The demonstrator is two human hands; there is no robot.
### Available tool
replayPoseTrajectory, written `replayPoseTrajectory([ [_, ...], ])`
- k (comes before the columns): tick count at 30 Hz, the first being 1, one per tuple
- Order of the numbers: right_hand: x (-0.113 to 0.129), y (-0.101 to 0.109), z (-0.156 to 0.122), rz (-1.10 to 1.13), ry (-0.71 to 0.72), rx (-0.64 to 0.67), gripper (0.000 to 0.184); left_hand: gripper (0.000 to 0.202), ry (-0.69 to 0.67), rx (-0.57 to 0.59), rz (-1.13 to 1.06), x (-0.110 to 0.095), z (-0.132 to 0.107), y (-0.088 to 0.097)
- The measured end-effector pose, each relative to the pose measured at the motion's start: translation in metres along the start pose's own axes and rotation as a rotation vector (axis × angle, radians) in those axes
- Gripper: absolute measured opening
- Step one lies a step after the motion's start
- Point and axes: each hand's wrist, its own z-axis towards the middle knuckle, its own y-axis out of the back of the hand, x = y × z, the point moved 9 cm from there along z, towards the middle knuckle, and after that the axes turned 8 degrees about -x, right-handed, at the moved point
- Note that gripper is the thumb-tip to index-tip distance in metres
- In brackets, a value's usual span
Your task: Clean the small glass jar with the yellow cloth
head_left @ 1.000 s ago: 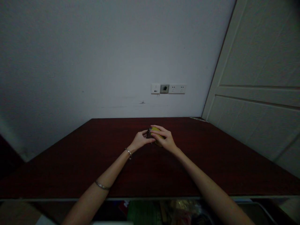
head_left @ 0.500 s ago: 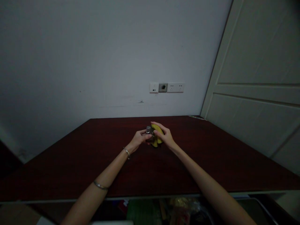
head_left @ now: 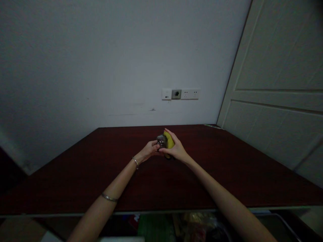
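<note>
Over the middle of the dark red table, my left hand [head_left: 151, 149] has its fingers and thumb closed around a small clear, shiny container [head_left: 161, 141], which looks like a glass jar with something dark in it. My right hand [head_left: 178, 148] grips a yellow cloth [head_left: 169, 140] that appears soft and has a dark edge. The cloth is pressed to the right side of the jar. My right thumb reaches under toward the jar, and the fingers curve over the cloth's top. Part of the cloth is hidden behind that hand.
The dark red table [head_left: 121, 174] runs back to a pale wall [head_left: 113, 67] with a row of sockets [head_left: 189, 94]. A white panelled door [head_left: 277, 77] stands at the right. Below the table's front edge, an open space holds a green item [head_left: 156, 228] and plastic-wrapped things [head_left: 199, 223].
My right hand has shifted its grip on the cloth: the thumb has moved lower, and the cloth's hanging lower part is now mostly covered. The jar remains in my left hand.
</note>
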Motion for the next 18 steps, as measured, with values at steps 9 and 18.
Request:
replayPoseTrajectory([
  [9, -0.031, 0.004, -0.001, 0.220, -0.394, -0.172, 0.088, 0.070, -0.071, -0.001, 0.189, -0.001, 0.008, 0.005],
  [18, -0.057, 0.002, -0.005, 0.167, -0.517, -0.189, 0.083, 0.101, -0.216, -0.095, 0.300, -0.015, 0.002, 0.001],
])
